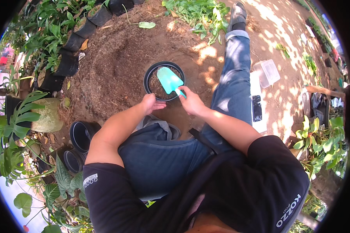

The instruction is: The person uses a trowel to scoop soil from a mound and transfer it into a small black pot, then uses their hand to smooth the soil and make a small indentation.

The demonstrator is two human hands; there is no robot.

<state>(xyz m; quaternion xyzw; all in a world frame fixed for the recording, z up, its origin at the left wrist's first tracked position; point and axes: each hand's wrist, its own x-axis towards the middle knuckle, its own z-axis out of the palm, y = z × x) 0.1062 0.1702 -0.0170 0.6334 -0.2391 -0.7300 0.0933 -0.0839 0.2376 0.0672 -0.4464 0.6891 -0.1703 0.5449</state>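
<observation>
My right hand [191,100] grips the handle of a turquoise hand trowel [168,80]. The trowel's blade lies over the mouth of a round black plastic plant pot [146,83], with soil inside the pot beneath it. A little soil clings to the blade's far end. At the pot's near left rim is my left hand [154,104], its fingers extended along the rim; whether it grips the rim I cannot tell. The pot stands on brown loose soil [113,64] between my legs.
Empty black pots [82,136] lie at the left, near a potted monstera [20,116]. Soil-filled black grow bags [74,41] line the upper left. Right of my outstretched leg are a phone [257,108] and a clear plastic container [267,72]. Cut green leaves [198,14] lie ahead.
</observation>
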